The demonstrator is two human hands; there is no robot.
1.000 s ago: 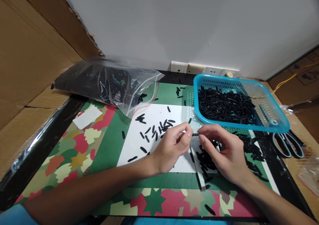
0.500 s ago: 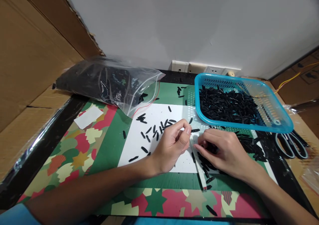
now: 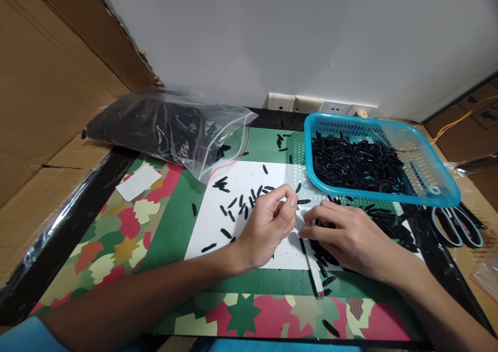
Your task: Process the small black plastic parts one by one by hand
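Note:
My left hand is closed over the white paper, thumb pressed to the curled fingers; whatever it holds is too small to make out. Just right of it, my right hand has thumb and fingertips together at the upper end of a white stick, and what is between them is hidden. The stick lies slanted, its red-marked end toward me. Small black pieces are scattered on the paper left of my left hand. More dark pieces lie beneath and beyond my right hand.
A blue plastic basket of black pieces stands at the back right, with scissors beside it. A clear zip bag of dark material lies back left. A white scrap rests on the patterned sheet. Cardboard rises at left.
My right hand has moved slightly left, closer to my left hand, and its fingertips have come together. My left hand has barely shifted.

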